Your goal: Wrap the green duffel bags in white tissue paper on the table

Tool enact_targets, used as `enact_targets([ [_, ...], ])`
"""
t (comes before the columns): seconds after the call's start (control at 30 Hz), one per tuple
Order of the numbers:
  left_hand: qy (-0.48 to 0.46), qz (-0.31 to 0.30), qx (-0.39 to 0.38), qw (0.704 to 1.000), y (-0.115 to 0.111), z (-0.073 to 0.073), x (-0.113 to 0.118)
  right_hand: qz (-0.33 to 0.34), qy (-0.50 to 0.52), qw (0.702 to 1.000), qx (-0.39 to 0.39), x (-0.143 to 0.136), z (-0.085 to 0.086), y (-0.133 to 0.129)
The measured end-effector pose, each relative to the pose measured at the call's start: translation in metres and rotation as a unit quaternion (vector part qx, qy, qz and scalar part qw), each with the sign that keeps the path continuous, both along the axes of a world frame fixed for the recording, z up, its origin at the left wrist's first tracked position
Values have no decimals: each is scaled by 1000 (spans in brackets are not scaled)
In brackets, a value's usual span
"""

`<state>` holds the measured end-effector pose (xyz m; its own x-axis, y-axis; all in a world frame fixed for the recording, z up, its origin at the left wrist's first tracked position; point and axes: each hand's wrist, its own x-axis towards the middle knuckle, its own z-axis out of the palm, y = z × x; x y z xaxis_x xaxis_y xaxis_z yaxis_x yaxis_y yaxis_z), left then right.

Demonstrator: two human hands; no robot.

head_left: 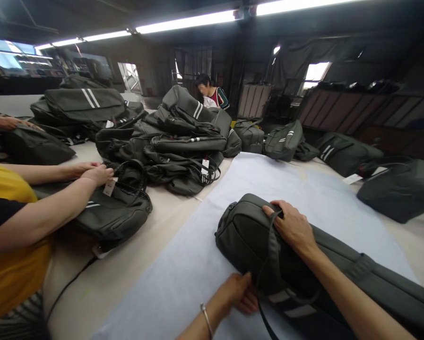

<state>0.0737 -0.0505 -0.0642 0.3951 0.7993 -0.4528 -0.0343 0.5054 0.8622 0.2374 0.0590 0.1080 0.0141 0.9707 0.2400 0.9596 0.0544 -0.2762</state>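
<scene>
A dark green duffel bag (240,226) lies lengthwise before me on a white sheet (183,274), two pale stripes on its near side. On its top, my right hand (295,226) is closed, with fingers hooked around a webbing handle (273,250). My left hand (237,293), a bracelet at its wrist, is low against the bag's near side. Its fingers are curled beside a thin black strap (264,318); what they pinch is partly hidden by the bag and blurred.
At left a co-worker in a yellow top (13,189) handles a tag (110,186) on another green bag (108,226). Beyond is a heap of bags (179,141). More bags (406,189) line the right side. Another person (219,97) is at the back.
</scene>
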Motion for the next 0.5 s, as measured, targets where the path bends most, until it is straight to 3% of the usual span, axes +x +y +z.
enact_targets([
  [0.13,122,90,200,968,48,10,-72,-2,12,1000,-11,4,4,2],
  [0.23,174,86,317,928,90,14,-114,-3,16,1000,-11,4,3,2],
  [0.4,256,0,387,886,125,0,-140,-8,40,999,-23,-2,2,5],
  [0.5,298,-61,390,869,125,-9,-138,18,118,990,-79,6,23,2],
])
